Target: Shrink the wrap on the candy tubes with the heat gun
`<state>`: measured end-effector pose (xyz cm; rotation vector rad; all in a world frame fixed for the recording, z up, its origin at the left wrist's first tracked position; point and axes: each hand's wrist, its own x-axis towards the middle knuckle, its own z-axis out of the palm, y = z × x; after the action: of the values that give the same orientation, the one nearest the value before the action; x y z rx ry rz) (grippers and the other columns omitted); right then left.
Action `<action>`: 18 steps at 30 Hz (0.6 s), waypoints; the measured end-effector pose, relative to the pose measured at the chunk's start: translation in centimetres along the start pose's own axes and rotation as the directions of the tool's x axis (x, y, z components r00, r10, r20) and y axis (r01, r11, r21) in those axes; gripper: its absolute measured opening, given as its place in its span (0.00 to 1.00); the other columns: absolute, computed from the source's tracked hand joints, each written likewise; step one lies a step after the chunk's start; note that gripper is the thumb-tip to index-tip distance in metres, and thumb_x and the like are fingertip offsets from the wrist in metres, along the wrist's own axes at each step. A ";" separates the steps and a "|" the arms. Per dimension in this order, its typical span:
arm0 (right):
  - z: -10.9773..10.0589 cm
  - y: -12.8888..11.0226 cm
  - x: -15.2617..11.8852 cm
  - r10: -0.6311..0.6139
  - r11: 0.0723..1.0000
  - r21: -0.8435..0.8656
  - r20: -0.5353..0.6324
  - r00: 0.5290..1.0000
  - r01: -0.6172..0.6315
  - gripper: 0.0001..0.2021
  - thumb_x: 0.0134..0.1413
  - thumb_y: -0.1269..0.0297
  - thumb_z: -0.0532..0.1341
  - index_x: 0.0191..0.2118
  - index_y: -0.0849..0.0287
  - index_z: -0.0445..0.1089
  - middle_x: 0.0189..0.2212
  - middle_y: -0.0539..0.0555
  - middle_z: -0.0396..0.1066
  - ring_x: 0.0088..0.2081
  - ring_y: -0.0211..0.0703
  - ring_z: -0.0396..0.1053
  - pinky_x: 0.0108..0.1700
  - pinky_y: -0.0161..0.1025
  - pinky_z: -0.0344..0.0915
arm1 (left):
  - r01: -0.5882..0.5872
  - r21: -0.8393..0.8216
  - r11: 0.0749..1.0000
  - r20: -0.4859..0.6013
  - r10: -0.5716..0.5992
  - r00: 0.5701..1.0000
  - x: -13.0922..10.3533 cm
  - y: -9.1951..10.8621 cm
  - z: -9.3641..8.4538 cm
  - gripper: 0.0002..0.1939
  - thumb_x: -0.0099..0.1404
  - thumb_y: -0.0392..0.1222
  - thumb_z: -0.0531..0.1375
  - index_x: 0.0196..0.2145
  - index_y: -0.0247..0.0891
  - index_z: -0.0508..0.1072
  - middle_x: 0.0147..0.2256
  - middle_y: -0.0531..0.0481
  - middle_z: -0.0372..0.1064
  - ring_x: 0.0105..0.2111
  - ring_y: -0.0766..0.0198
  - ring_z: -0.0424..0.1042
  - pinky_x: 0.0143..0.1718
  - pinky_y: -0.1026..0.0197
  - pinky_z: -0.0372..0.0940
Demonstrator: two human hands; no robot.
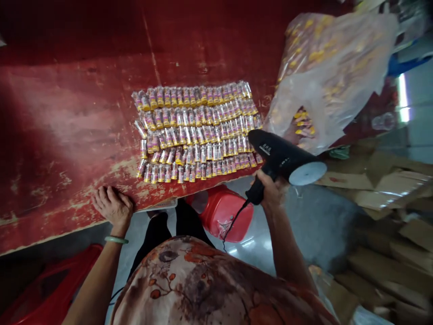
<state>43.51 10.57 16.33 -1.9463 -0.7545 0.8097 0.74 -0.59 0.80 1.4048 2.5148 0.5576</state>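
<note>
My right hand (274, 189) is wrapped round the handle of a black hair dryer (284, 155). Its nozzle points left, over the right end of several rows of small clear-wrapped cylinders (189, 135) with yellow ends and pink-purple labels. These stand or lean close together on the red table (67, 122); some at the left end are tilted. Flat on the table's front edge lies my left hand (112, 205), fingers spread, holding nothing. It is apart from the rows, to their lower left.
At the right of the table, a large clear plastic bag (338, 81) holds many similar yellow-ended pieces. A red plastic stool (233, 216) stands below the edge, with the dryer's cord (233, 222) hanging across it. Flattened cardboard (382, 180) lies at the right; red plastic furniture (54, 289) is lower left.
</note>
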 end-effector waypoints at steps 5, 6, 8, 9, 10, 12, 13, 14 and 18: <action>-1.8 -0.3 3.1 0.021 0.997 0.075 -0.031 0.999 -0.018 0.16 0.38 0.53 0.72 0.28 0.60 0.72 0.20 0.48 0.70 0.17 0.37 0.64 0.17 0.35 0.62 | -0.028 0.045 0.999 -0.005 0.028 1.000 0.0 -0.2 0.0 0.33 0.62 0.40 0.56 0.64 0.31 0.61 0.66 0.29 0.52 0.71 0.41 0.45 0.71 0.34 0.39; -2.1 -0.4 2.7 0.054 0.996 0.076 0.021 0.998 -0.056 0.16 0.40 0.53 0.72 0.29 0.60 0.72 0.20 0.48 0.69 0.17 0.37 0.64 0.17 0.34 0.62 | -0.034 0.065 0.997 -0.009 0.035 0.999 0.0 -0.2 0.0 0.33 0.62 0.41 0.56 0.64 0.31 0.61 0.66 0.29 0.53 0.71 0.42 0.46 0.71 0.35 0.40; -2.7 -0.6 1.6 0.100 0.991 0.084 0.102 0.990 -0.108 0.16 0.42 0.53 0.72 0.30 0.60 0.73 0.20 0.48 0.69 0.17 0.37 0.65 0.16 0.33 0.61 | -0.041 0.092 0.995 -0.015 0.042 0.999 0.0 -0.1 0.0 0.32 0.63 0.41 0.56 0.64 0.31 0.62 0.66 0.29 0.54 0.70 0.42 0.46 0.71 0.36 0.42; -2.9 -0.7 1.2 0.102 0.989 0.096 0.112 0.989 -0.113 0.16 0.41 0.53 0.73 0.30 0.59 0.73 0.20 0.48 0.69 0.17 0.37 0.64 0.16 0.33 0.60 | -0.040 0.096 0.995 -0.018 0.042 0.999 0.1 -0.1 0.0 0.32 0.63 0.41 0.56 0.64 0.30 0.62 0.66 0.28 0.54 0.70 0.42 0.46 0.71 0.36 0.42; -3.1 -0.8 1.0 0.096 0.988 0.108 0.104 0.990 -0.107 0.16 0.40 0.53 0.73 0.29 0.59 0.73 0.19 0.47 0.68 0.17 0.37 0.64 0.16 0.33 0.60 | -0.036 0.096 0.995 -0.020 0.039 0.999 0.1 0.0 0.0 0.32 0.63 0.41 0.56 0.64 0.29 0.62 0.66 0.28 0.54 0.70 0.41 0.46 0.70 0.35 0.42; -3.3 -1.1 0.8 0.089 0.988 0.123 0.075 0.993 -0.098 0.17 0.38 0.52 0.74 0.28 0.59 0.72 0.19 0.47 0.68 0.17 0.37 0.64 0.15 0.33 0.59 | -0.028 0.086 0.996 -0.017 0.029 0.999 0.2 0.1 0.0 0.32 0.63 0.41 0.56 0.63 0.28 0.62 0.65 0.27 0.54 0.70 0.40 0.47 0.70 0.34 0.42; -3.3 -1.2 0.7 0.099 0.986 0.126 0.075 0.992 -0.108 0.17 0.38 0.52 0.74 0.28 0.59 0.72 0.19 0.48 0.68 0.17 0.37 0.64 0.15 0.33 0.59 | -0.027 0.084 0.996 -0.014 0.029 0.999 0.2 0.1 0.0 0.32 0.62 0.41 0.56 0.63 0.27 0.62 0.65 0.26 0.54 0.70 0.40 0.47 0.70 0.33 0.41; -3.3 -1.3 0.5 0.117 0.983 0.132 0.087 0.989 -0.128 0.18 0.38 0.52 0.74 0.28 0.59 0.72 0.20 0.48 0.68 0.17 0.37 0.64 0.15 0.33 0.60 | -0.030 0.084 0.996 -0.012 0.031 0.999 0.2 0.1 0.0 0.32 0.62 0.41 0.56 0.63 0.27 0.62 0.65 0.26 0.54 0.70 0.40 0.46 0.70 0.33 0.41; -2.6 -1.5 -2.0 0.193 0.957 0.174 0.213 0.958 -0.232 0.19 0.39 0.54 0.74 0.35 0.59 0.73 0.25 0.51 0.73 0.20 0.38 0.67 0.20 0.34 0.64 | -0.049 0.082 0.995 -0.002 0.050 0.999 0.1 0.0 0.0 0.32 0.62 0.41 0.55 0.63 0.26 0.61 0.66 0.25 0.53 0.70 0.41 0.45 0.70 0.33 0.40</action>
<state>44.05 8.39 19.18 -1.8062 -0.5571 1.1755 0.71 -0.53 0.82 1.4995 2.5393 0.4717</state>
